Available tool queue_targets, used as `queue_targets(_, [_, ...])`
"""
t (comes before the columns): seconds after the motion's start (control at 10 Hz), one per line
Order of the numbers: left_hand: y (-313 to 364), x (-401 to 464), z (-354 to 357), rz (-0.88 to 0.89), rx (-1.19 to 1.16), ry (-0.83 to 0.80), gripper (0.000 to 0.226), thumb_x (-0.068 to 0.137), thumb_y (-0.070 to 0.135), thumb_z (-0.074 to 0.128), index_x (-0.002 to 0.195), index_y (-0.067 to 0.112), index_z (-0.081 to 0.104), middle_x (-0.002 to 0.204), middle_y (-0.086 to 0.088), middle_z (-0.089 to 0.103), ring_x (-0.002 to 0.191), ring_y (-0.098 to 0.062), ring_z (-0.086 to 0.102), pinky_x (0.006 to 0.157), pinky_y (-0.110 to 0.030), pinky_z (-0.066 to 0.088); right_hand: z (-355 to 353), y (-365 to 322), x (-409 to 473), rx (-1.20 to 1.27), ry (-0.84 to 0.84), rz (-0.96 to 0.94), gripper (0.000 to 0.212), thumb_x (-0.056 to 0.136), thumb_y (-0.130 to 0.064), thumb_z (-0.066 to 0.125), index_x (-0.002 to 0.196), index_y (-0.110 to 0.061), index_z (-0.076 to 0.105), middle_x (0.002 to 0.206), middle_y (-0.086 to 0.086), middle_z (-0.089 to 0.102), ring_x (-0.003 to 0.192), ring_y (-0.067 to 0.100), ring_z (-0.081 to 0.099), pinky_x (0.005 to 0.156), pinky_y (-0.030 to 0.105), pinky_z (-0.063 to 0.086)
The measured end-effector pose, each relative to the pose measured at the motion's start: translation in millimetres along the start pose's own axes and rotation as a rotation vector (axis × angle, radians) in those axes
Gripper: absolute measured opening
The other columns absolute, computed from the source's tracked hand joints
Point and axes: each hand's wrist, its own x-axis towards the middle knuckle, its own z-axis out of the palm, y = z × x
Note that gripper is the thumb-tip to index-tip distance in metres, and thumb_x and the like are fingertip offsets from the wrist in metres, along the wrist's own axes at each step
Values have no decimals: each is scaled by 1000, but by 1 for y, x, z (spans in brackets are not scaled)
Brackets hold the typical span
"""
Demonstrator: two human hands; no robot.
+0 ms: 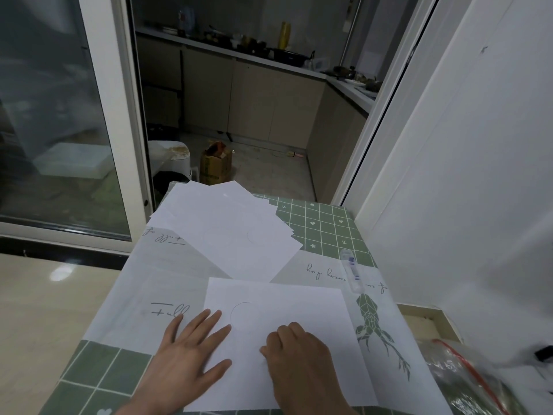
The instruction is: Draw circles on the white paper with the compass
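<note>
The paper (299, 310) lies under both hands, a faint partial arc (239, 308) just beyond the left fingertips; the circle looks unfinished. The left hand (185, 351) presses flat, fingers spread. The right hand (299, 354) is curled; I cannot tell whether it pinches the compass. A stack (230, 229) lies farther off.

Straight ahead an open doorway shows a dim kitchen (254, 94), beige cabinets (263, 106) under a cluttered counter (227, 50); a cardboard box (216, 166) sits on its floor. Left, a glass sliding door (54, 121); right, a white wall (478, 160); pale glossy floor (45, 310) catches a light spot.
</note>
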Motion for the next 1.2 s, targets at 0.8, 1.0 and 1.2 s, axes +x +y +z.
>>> queue_targets(0.8, [-1, 0, 2, 3, 11, 5, 52, 79, 58, 42, 118, 30, 61, 131, 1, 57, 124, -19, 47, 103, -34, 0, 7, -5, 20, 71, -11, 36, 36, 48, -38, 87, 42, -21, 56, 37, -9, 53, 36, 6, 48, 32, 10, 33])
queue_targets(1.0, [-2, -1, 3, 7, -3, 13, 52, 80, 58, 42, 118, 29, 60, 132, 0, 56, 125, -19, 45, 104, -34, 0, 17, -1, 25, 66, 17, 92, 37, 54, -33, 85, 40, -20, 53, 35, -5, 50, 34, 9, 47, 32, 11, 32])
queue_targets(1.2, [-1, 0, 1, 9, 4, 19, 52, 79, 58, 42, 118, 29, 61, 131, 0, 57, 124, -20, 47, 103, -34, 1, 20, 2, 24, 69, 49, 134, 45, 44, -32, 91, 36, -17, 49, 30, -4, 47, 29, 11, 44, 31, 9, 30])
